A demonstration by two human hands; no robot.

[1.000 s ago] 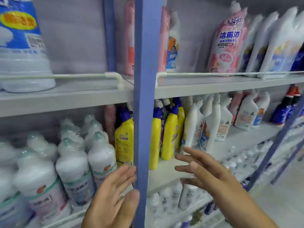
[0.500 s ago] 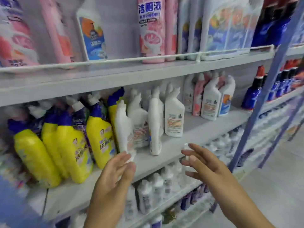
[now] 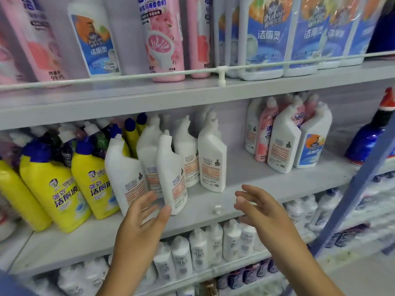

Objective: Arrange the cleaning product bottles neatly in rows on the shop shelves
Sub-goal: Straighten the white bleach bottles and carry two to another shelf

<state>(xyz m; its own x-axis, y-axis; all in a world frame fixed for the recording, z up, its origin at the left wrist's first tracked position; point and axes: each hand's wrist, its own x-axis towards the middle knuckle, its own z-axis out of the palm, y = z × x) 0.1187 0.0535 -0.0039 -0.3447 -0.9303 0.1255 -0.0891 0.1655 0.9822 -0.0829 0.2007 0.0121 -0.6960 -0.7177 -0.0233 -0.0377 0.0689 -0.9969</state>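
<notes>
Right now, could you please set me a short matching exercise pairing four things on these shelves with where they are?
Things:
1. yellow bottles
2. pink bottle
3. left hand
4. dark blue bottle

Places:
A. far right, middle shelf
B. top shelf, behind the rail
C. left, middle shelf
D. by the front white bottle

Pairs: 1-C, 2-B, 3-D, 4-A

glossy plastic yellow bottles (image 3: 53,184); matt white bottles (image 3: 211,154); smooth painted-metal shelf (image 3: 267,180).
</notes>
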